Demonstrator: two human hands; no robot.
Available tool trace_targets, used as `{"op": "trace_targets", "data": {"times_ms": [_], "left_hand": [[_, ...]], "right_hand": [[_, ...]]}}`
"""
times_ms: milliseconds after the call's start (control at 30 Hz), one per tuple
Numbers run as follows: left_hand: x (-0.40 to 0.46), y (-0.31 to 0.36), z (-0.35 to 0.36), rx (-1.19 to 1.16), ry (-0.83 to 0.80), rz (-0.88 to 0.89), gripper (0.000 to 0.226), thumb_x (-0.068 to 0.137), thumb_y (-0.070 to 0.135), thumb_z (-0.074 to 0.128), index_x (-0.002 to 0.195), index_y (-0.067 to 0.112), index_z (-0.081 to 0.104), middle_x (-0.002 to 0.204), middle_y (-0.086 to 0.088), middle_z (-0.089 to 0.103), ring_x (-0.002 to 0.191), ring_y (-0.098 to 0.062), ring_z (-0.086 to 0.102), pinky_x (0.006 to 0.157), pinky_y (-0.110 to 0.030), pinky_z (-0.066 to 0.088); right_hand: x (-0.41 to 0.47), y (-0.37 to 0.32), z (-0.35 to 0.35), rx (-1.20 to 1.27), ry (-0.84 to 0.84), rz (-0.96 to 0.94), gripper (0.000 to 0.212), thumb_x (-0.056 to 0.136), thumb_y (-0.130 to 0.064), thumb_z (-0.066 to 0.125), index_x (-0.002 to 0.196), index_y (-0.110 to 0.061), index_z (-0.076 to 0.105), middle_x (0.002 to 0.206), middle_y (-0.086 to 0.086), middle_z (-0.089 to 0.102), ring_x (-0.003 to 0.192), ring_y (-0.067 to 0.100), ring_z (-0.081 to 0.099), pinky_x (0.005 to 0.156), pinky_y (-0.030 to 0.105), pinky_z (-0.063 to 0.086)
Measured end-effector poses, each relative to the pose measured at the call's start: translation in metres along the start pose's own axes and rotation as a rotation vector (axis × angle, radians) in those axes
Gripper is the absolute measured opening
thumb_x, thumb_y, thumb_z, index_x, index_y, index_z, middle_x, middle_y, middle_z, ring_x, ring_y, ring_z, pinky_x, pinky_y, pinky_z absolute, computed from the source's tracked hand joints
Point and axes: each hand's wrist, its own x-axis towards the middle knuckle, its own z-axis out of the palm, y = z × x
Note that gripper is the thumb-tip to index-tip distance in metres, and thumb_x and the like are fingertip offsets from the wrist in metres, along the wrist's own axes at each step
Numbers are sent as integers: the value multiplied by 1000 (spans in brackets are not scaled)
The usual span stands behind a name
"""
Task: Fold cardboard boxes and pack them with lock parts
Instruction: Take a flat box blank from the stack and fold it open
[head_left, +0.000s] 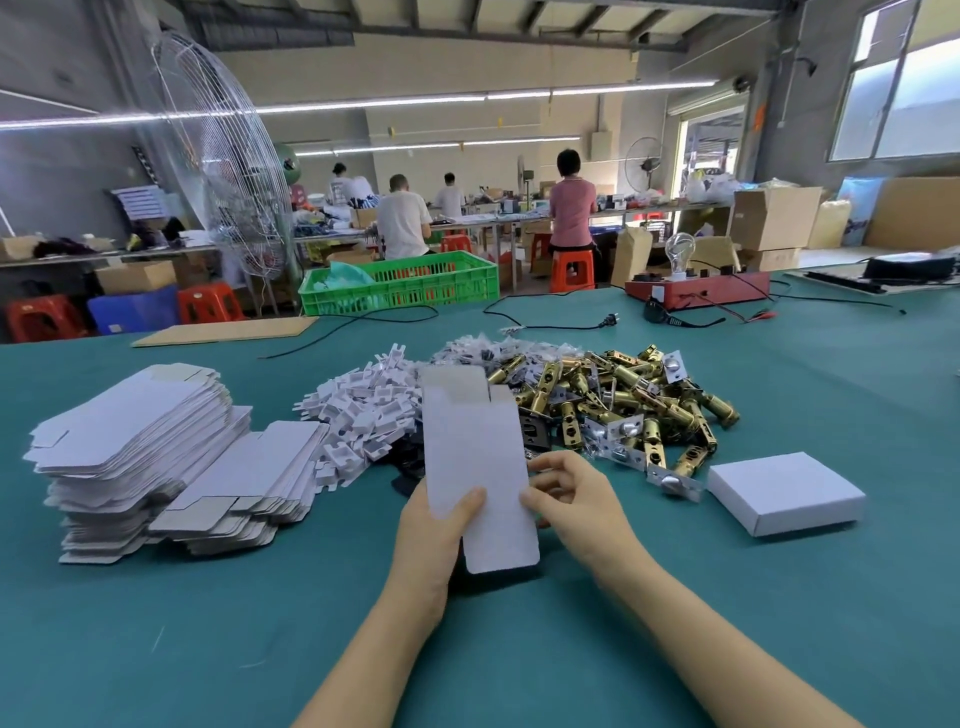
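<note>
Both hands hold one flat white box blank upright, just in front of the brass latch pile. Left hand thumb clamps its lower face; right hand fingers pinch its right edge. To fold well, prob squeeze opposite edges so it pops open square w/o creasing panels.

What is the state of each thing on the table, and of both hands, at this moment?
Flat white cardboard box blank: unfolded, held upright.
Left hand: grips the blank's lower left edge.
Right hand: pinches the blank's right edge.
Stack of flat white box blanks: unfolded, piled.
Small white cardboard box: folded, closed.
Brass lock latches: loose heap.
</note>
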Motion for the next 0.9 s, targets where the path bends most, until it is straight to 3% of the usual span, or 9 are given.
{"op": "trace_targets", "data": {"times_ms": [100,200,267,367,467,533,700,900], "left_hand": [[-1,-4,2,127,59,59,18,87,10,71,103,18,67,94,9,76,83,-7,71,65,-20,54],[1,-5,1,129,82,57,6,90,9,67,94,13,65,85,3,75,78,-13,67,69,-25,52],[0,-5,3,219,51,131,8,94,7,62,93,14,61,83,6,72,76,-10,63,67,-19,50],[-5,-8,9,372,-6,290,18,98,4,54,96,22,55,87,8,66,82,-12,61,72,-22,48],[-12,-6,16,450,-78,499,33,97,2,49,98,35,54,92,13,66,80,-3,60,72,-13,45],[-15,-5,20,500,-94,630,37,94,6,49,107,40,53,100,24,66,87,5,62,78,-7,43],[-14,-9,21,633,-20,839,35,92,3,51,118,26,52,105,13,63,93,2,58,85,-6,42],[-10,-5,14,628,-63,776,24,95,14,50,109,33,54,95,16,62,84,3,56,75,-9,43]], "right_hand": [[4,-2,-9,6,27,-13,22,84,-5,69,95,-21,59,82,1,69,78,16,63,73,30,54],[8,-2,-21,-95,56,-57,20,83,-8,70,91,-24,60,83,-3,69,81,14,64,75,25,53],[6,-4,-25,-229,56,-128,21,84,-9,69,96,-24,59,90,-4,67,85,12,64,78,23,53],[2,-10,-23,-575,232,-481,43,82,-14,73,121,-10,55,117,7,56,105,18,55,92,23,45],[0,-24,-24,-816,459,-927,47,82,-25,72,121,-6,54,121,12,50,112,27,49,100,33,39],[-2,-34,-26,-820,527,-1055,42,84,-31,69,116,-7,54,118,9,52,109,28,51,98,34,41],[-8,-45,-30,-720,538,-986,34,81,-33,73,94,-2,66,93,4,65,89,25,53,80,31,46],[-10,-48,-30,-545,328,-790,17,72,-15,75,82,-4,66,90,3,60,82,20,54,67,33,47]]}}
